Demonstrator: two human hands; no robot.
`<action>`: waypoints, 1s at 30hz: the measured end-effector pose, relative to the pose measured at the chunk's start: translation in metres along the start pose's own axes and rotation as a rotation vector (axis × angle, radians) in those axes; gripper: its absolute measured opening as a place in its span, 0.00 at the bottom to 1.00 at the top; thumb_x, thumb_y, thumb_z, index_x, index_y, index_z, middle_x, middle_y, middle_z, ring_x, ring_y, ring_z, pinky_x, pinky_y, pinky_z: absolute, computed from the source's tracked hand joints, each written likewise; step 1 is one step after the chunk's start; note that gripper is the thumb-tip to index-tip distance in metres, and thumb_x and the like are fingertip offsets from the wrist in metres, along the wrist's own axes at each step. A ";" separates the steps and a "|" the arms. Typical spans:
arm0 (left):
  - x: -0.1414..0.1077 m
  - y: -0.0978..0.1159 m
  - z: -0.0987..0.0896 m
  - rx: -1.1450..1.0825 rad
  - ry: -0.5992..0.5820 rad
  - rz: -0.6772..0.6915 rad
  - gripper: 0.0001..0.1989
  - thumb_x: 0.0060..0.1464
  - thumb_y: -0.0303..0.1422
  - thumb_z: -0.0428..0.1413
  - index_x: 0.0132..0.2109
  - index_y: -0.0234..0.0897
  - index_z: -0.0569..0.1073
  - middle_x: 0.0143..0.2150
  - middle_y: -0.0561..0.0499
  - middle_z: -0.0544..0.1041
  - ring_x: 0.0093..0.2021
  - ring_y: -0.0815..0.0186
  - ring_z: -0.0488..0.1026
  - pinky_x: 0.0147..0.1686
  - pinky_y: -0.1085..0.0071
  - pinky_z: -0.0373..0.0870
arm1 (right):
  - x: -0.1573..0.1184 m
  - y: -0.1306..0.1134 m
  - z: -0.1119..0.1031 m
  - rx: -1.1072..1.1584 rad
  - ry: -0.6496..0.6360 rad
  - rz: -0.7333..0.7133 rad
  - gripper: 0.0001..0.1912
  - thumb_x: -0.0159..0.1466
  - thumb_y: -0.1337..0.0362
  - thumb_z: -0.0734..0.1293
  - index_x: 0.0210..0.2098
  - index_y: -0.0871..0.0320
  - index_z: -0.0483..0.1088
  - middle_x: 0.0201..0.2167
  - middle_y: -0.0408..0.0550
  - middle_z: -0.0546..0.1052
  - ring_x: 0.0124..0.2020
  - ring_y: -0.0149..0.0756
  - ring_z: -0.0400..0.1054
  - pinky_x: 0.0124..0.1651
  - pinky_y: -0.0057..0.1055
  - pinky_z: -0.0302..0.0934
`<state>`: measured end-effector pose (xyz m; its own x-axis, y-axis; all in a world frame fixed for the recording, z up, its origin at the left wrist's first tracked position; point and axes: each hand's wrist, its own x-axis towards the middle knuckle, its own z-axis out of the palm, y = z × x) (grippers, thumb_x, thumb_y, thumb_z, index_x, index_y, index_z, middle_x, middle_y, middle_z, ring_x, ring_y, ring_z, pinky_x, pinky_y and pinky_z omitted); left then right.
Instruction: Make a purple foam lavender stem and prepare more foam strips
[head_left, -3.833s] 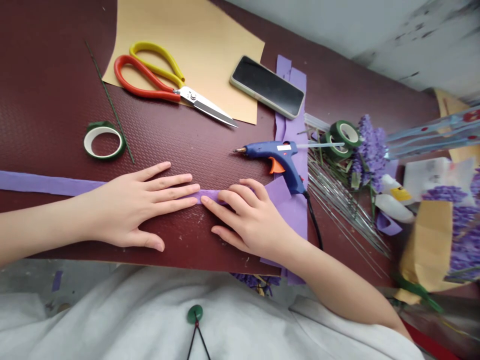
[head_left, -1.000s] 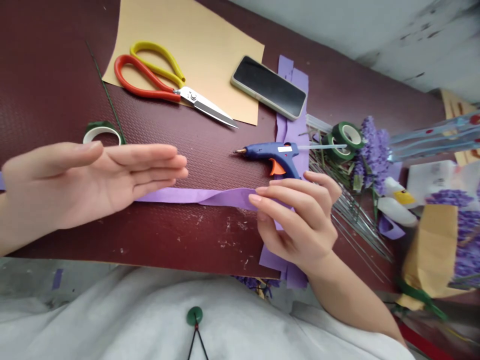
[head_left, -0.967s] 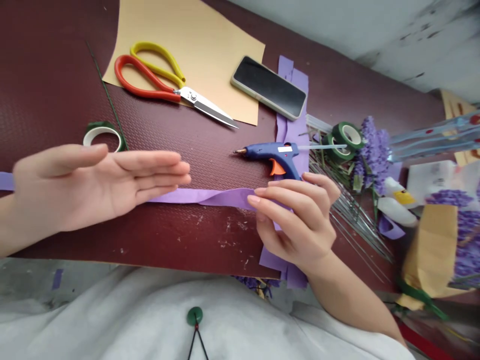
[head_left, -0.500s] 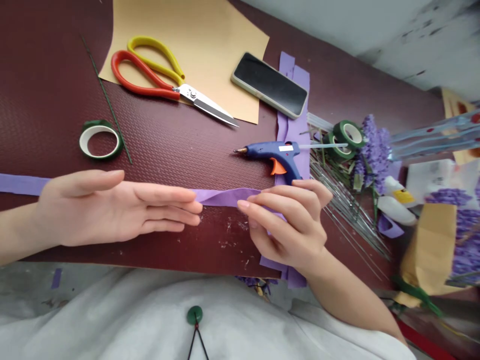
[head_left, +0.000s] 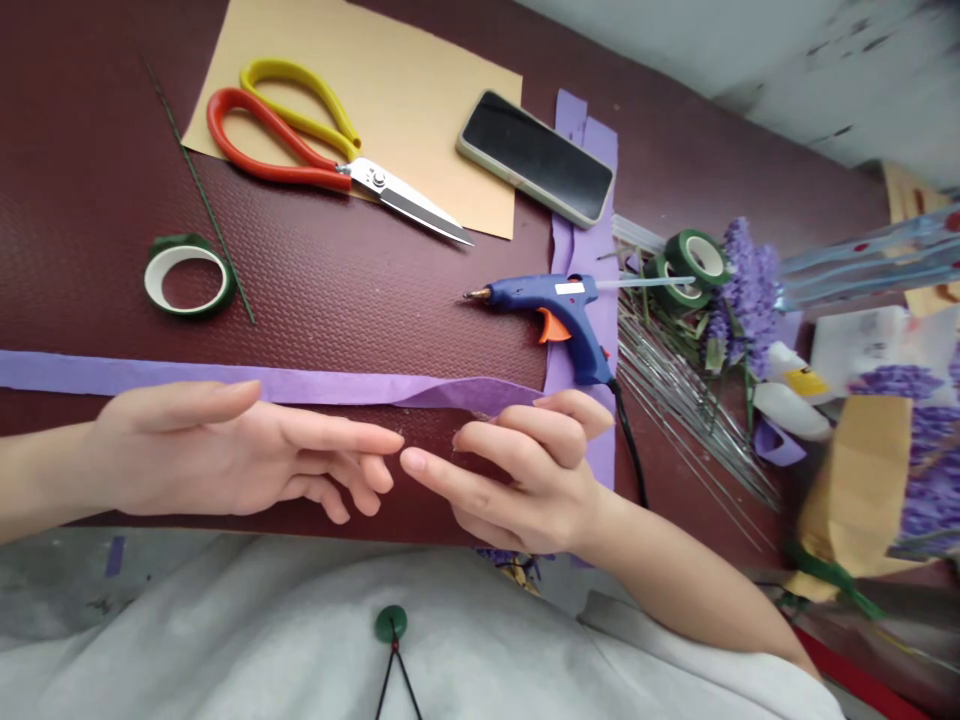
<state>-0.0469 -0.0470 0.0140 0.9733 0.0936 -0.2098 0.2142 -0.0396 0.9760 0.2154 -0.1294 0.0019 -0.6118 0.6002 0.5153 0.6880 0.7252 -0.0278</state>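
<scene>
My left hand (head_left: 217,450) is palm up, fingers loosely spread and holding nothing, in front of a long purple paper strip (head_left: 330,386). Its index fingertip is almost at the index fingertip of my right hand (head_left: 525,470). On the right hand that finger is stretched out while the others bend inward; the thumb is mostly hidden, and I see nothing held. The strip runs along the table from the left edge, twists near its right end and passes behind the right hand's knuckles.
Beyond the strip lie a blue glue gun (head_left: 551,300), scissors (head_left: 360,172), a phone (head_left: 536,157), green tape (head_left: 187,280) and a thin green stem (head_left: 201,195). Stacked purple strips (head_left: 600,250), wires (head_left: 690,420) and purple flowers (head_left: 750,280) are on the right. Brown paper (head_left: 397,90) lies behind.
My right hand has moved left and toward me, its index finger stretching out. My left hand has dropped toward me, uncovering more of the purple strip, and its lower fingers have bent.
</scene>
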 end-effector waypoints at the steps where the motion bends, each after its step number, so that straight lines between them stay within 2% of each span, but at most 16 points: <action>1: 0.000 -0.001 0.000 -0.078 -0.006 0.000 0.43 0.56 0.38 0.08 0.68 0.35 0.51 0.59 0.45 0.70 0.52 0.59 0.72 0.47 0.67 0.68 | 0.000 0.000 0.000 0.007 0.002 0.000 0.15 0.62 0.63 0.64 0.49 0.45 0.72 0.33 0.43 0.69 0.36 0.34 0.56 0.42 0.36 0.47; 3: -0.001 -0.003 0.000 -0.320 -0.017 0.006 0.41 0.58 0.43 0.12 0.67 0.34 0.53 0.60 0.42 0.68 0.54 0.56 0.69 0.50 0.64 0.68 | 0.000 -0.001 0.002 -0.004 0.000 0.000 0.16 0.62 0.63 0.64 0.49 0.45 0.72 0.32 0.43 0.69 0.36 0.34 0.55 0.42 0.36 0.47; 6: -0.001 -0.007 0.000 -0.692 -0.048 0.041 0.36 0.60 0.50 0.29 0.65 0.34 0.58 0.59 0.41 0.68 0.57 0.51 0.65 0.55 0.58 0.65 | 0.000 -0.001 0.006 -0.028 0.061 -0.014 0.16 0.63 0.63 0.62 0.48 0.44 0.73 0.31 0.43 0.69 0.35 0.33 0.55 0.41 0.36 0.47; 9: 0.000 -0.010 0.000 -0.848 -0.077 0.054 0.33 0.59 0.50 0.39 0.64 0.35 0.60 0.57 0.42 0.68 0.58 0.49 0.63 0.57 0.56 0.63 | 0.000 -0.001 0.008 -0.010 0.082 -0.016 0.16 0.62 0.65 0.62 0.48 0.46 0.73 0.31 0.44 0.68 0.35 0.33 0.55 0.41 0.37 0.46; 18: 0.001 -0.006 -0.002 -0.788 -0.066 -0.002 0.32 0.59 0.50 0.40 0.64 0.39 0.61 0.58 0.44 0.68 0.58 0.51 0.63 0.58 0.56 0.63 | 0.001 -0.001 0.006 0.044 0.059 -0.032 0.17 0.60 0.67 0.64 0.48 0.52 0.73 0.31 0.44 0.67 0.36 0.33 0.55 0.41 0.36 0.47; 26: 0.002 -0.002 -0.001 -0.618 -0.052 0.008 0.34 0.61 0.46 0.25 0.65 0.37 0.57 0.60 0.42 0.66 0.59 0.52 0.64 0.56 0.58 0.65 | 0.000 -0.001 0.007 0.042 0.050 -0.035 0.17 0.61 0.67 0.62 0.48 0.53 0.72 0.32 0.44 0.65 0.37 0.32 0.55 0.42 0.36 0.47; 30: 0.002 -0.003 -0.001 -0.634 -0.044 0.005 0.34 0.61 0.47 0.26 0.64 0.37 0.58 0.60 0.42 0.67 0.59 0.52 0.65 0.56 0.57 0.65 | 0.000 -0.001 0.008 0.035 0.046 -0.037 0.16 0.62 0.67 0.61 0.47 0.53 0.73 0.32 0.44 0.65 0.37 0.32 0.55 0.42 0.35 0.48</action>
<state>-0.0457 -0.0462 0.0109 0.9795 0.0534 -0.1941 0.1319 0.5581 0.8193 0.2120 -0.1276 -0.0050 -0.6175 0.5570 0.5554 0.6503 0.7587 -0.0378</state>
